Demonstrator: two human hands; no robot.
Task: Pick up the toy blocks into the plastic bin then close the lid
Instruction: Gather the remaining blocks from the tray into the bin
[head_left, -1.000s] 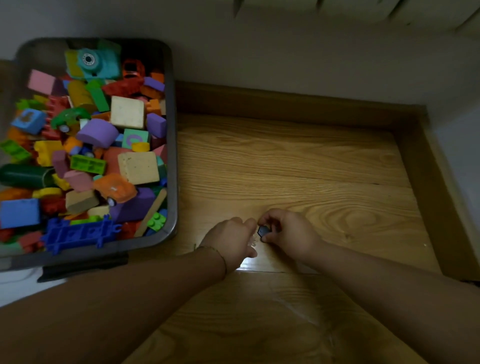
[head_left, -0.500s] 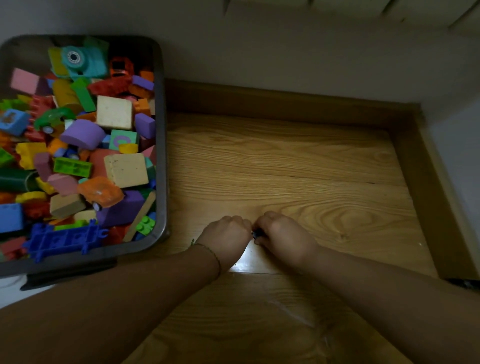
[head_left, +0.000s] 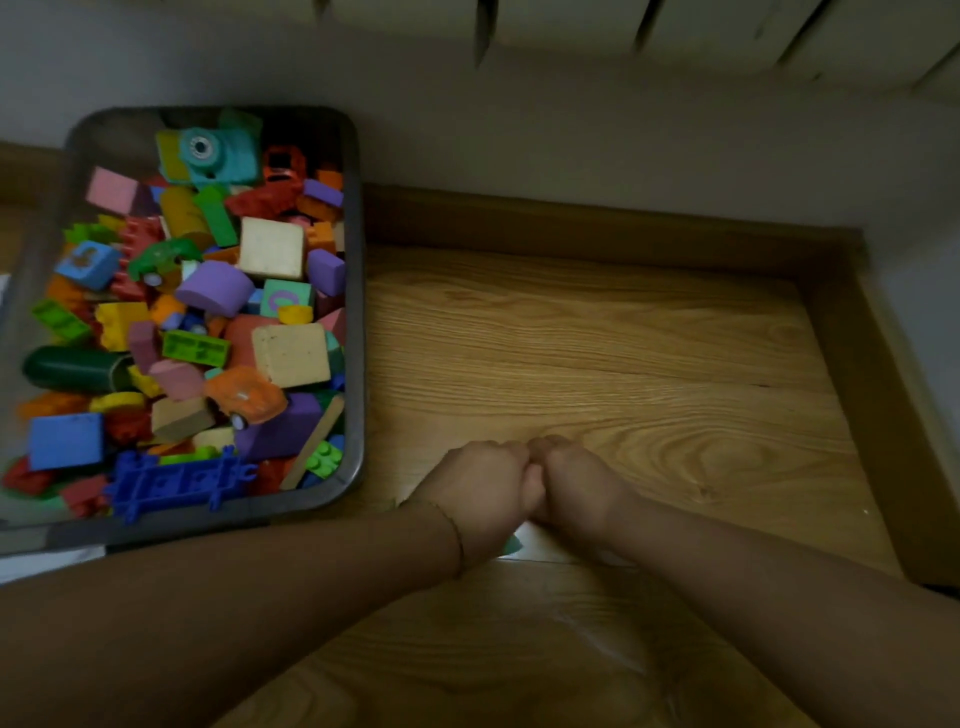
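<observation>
Toy blocks (head_left: 218, 332) of many colours fill the open plastic bin (head_left: 356, 291) at the left of the frame, heaped to its grey rim. Lower centre, just right of the bin's near corner, the left hand (head_left: 480, 493) and right hand (head_left: 579, 486) press together on the wooden floor (head_left: 597, 353), both curled closed; whether they grip anything cannot be told.

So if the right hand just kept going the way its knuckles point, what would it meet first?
The right hand points away from the person across bare wooden floor. Nothing lies on that stretch, so the first thing would probably be the wooden skirting at the wall, though depth is hard to judge.
</observation>
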